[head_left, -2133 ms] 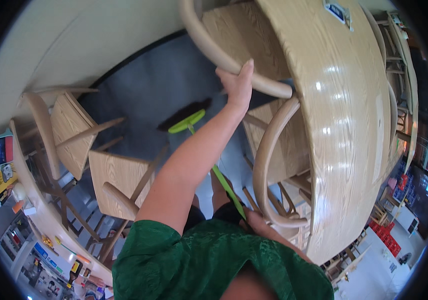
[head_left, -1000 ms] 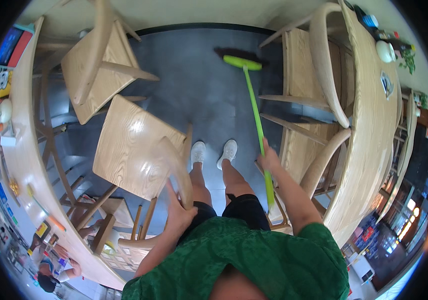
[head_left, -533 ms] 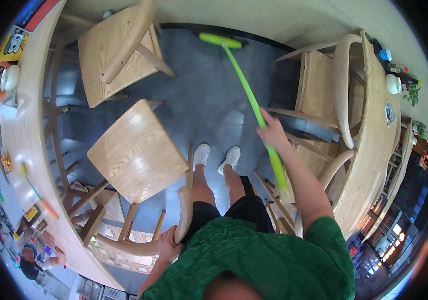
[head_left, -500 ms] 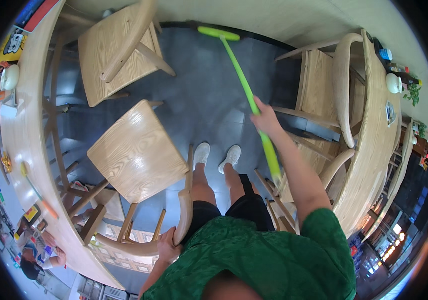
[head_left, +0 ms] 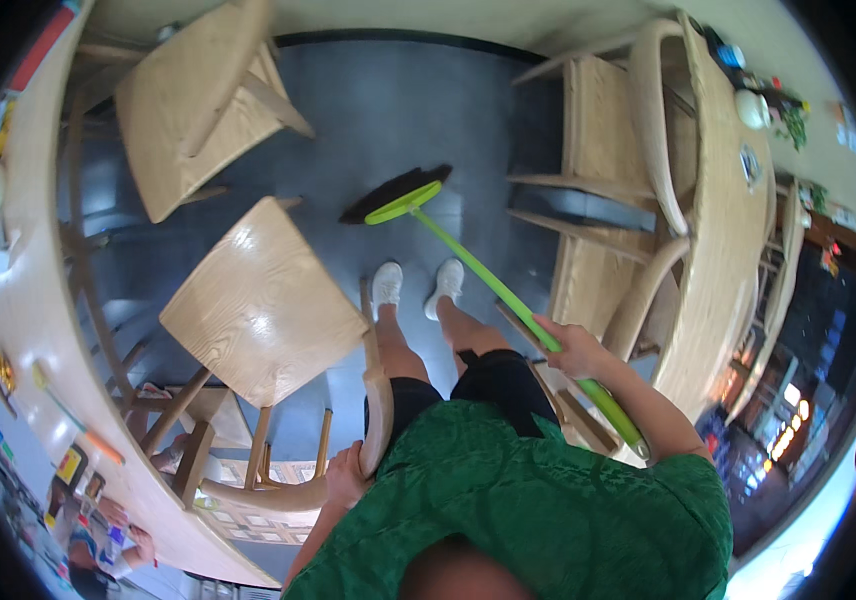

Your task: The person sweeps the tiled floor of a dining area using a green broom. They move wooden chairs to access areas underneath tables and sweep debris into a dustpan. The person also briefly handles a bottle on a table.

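My right hand [head_left: 570, 350] is wrapped round the green handle of a broom [head_left: 483, 275]. The broom's green head with dark bristles touches the grey floor a little beyond my white shoes, and the handle's end comes back beside my right forearm. At lower left, my left hand [head_left: 346, 476] is closed on the curved back rail of a wooden chair [head_left: 266, 300]. That chair's pale square seat lies to the left of my legs. Part of the left hand's fingers is hidden behind the rail.
Another wooden chair [head_left: 203, 115] stands farther off at the left, by a long wooden table [head_left: 43, 290]. On the right, wooden chairs [head_left: 603, 130] are tucked at a second table [head_left: 723, 250] bearing a white pot [head_left: 751, 110]. A wall [head_left: 428, 18] closes the far side.
The broom head has come from the foot of the far wall back toward my shoes. My right hand has drawn back and down with the handle. My left hand still grips the chair.
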`<action>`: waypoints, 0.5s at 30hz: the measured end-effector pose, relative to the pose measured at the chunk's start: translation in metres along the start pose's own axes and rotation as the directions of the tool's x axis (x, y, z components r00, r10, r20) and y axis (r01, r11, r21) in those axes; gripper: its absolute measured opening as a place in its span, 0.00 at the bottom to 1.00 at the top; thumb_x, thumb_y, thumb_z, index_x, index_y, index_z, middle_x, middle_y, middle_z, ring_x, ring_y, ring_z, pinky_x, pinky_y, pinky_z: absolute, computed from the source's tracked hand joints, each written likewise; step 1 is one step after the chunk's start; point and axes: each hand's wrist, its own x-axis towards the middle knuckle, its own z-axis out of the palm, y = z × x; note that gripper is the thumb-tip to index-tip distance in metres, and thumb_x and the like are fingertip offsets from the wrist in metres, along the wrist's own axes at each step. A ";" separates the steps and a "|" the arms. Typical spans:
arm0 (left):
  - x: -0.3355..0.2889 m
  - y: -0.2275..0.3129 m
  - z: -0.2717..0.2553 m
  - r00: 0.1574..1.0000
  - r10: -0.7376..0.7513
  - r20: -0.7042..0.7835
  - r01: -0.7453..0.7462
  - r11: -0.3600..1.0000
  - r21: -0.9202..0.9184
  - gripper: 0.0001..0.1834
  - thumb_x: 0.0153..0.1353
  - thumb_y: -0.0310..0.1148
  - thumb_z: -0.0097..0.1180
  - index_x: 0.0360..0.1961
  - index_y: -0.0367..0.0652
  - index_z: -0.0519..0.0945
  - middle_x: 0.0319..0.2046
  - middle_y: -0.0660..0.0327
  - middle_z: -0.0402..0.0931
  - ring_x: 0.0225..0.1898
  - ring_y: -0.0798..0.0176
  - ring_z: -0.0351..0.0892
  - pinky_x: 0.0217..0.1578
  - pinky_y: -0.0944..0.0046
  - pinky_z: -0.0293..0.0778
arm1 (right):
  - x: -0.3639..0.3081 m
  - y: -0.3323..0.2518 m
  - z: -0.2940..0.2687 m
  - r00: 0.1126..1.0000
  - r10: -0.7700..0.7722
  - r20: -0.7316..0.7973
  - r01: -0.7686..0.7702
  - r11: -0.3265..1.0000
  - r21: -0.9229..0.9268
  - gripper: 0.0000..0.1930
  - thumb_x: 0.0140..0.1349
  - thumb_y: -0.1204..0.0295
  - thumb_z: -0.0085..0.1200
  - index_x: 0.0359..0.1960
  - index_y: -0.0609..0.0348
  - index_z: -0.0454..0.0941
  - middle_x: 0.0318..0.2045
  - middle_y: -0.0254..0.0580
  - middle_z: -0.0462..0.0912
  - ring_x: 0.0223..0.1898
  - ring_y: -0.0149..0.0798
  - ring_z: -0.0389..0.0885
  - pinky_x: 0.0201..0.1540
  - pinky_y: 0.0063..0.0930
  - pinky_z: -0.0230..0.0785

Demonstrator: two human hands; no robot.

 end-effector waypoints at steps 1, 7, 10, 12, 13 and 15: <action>0.001 -0.001 0.001 1.000 0.010 0.009 -0.010 1.000 -0.027 0.32 0.34 0.33 0.61 0.47 0.39 0.69 0.33 0.52 0.72 0.37 0.49 0.71 0.38 0.54 0.67 | -0.017 0.003 0.005 0.999 0.017 -0.033 -0.016 1.000 0.023 0.38 0.42 0.70 0.52 0.61 0.45 0.54 0.35 0.57 0.75 0.39 0.53 0.75 0.42 0.39 0.66; 0.003 -0.010 0.004 0.994 -0.019 0.111 0.024 0.998 -0.051 0.33 0.36 0.32 0.60 0.49 0.37 0.66 0.34 0.50 0.71 0.37 0.46 0.71 0.37 0.53 0.68 | -0.020 0.014 0.019 0.953 0.009 -0.303 0.088 0.948 0.304 0.38 0.43 0.76 0.50 0.62 0.49 0.54 0.31 0.56 0.77 0.35 0.48 0.78 0.40 0.35 0.68; 0.004 -0.010 0.003 0.992 0.003 0.127 0.003 0.999 -0.054 0.33 0.37 0.31 0.59 0.50 0.37 0.65 0.35 0.49 0.71 0.37 0.46 0.72 0.37 0.53 0.69 | 0.050 0.027 0.006 0.940 0.105 -0.325 0.020 0.932 0.361 0.36 0.46 0.76 0.50 0.61 0.54 0.54 0.29 0.56 0.76 0.31 0.46 0.78 0.33 0.33 0.69; 0.004 -0.006 0.002 0.992 -0.001 0.124 0.004 1.000 -0.026 0.34 0.36 0.28 0.58 0.50 0.37 0.64 0.35 0.49 0.71 0.37 0.45 0.72 0.38 0.52 0.69 | 0.082 0.039 0.027 0.931 0.119 -0.344 0.005 0.941 0.339 0.37 0.46 0.74 0.51 0.62 0.54 0.53 0.28 0.56 0.76 0.30 0.47 0.78 0.32 0.33 0.69; 0.004 -0.003 0.001 0.991 -0.019 0.129 0.022 1.000 -0.020 0.35 0.36 0.28 0.58 0.51 0.38 0.64 0.35 0.49 0.71 0.38 0.45 0.72 0.38 0.52 0.69 | 0.090 0.046 0.048 0.929 0.122 -0.349 0.005 0.939 0.343 0.38 0.45 0.74 0.51 0.62 0.54 0.52 0.28 0.57 0.76 0.30 0.48 0.78 0.33 0.34 0.69; 0.003 0.005 0.001 0.987 -0.079 0.140 0.078 0.997 0.016 0.36 0.35 0.27 0.58 0.51 0.38 0.64 0.36 0.49 0.71 0.38 0.44 0.72 0.39 0.52 0.69 | 0.088 0.065 0.096 0.939 0.106 -0.328 -0.002 0.953 0.303 0.39 0.45 0.72 0.52 0.62 0.54 0.50 0.28 0.58 0.76 0.32 0.51 0.77 0.36 0.36 0.69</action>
